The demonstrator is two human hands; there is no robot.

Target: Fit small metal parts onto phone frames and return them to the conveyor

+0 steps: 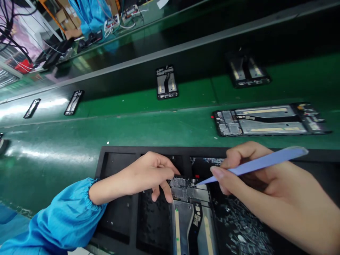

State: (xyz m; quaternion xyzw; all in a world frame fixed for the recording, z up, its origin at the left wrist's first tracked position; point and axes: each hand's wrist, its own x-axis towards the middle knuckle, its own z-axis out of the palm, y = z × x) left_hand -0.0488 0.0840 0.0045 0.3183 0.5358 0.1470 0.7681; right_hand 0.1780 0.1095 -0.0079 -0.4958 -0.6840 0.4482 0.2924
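An open phone chassis [190, 216] lies in a black tray [117, 156] at the near edge. My left hand [148, 175], in a blue sleeve, rests on the chassis's top left corner, fingers curled in a pinch against the board; what it pinches is too small to make out. My right hand [255, 184] grips a pale blue plastic spudger [255, 164] like a pen. Its thin tip touches the circuit board near a small red part [197, 176].
Another open phone chassis [268, 120] lies on the green belt [79, 141] beyond the tray. Several more phone frames [166, 82] sit further along the belt. Small metal parts fill the tray's right compartment [239, 226]. A person in blue [90, 14] works at the far bench.
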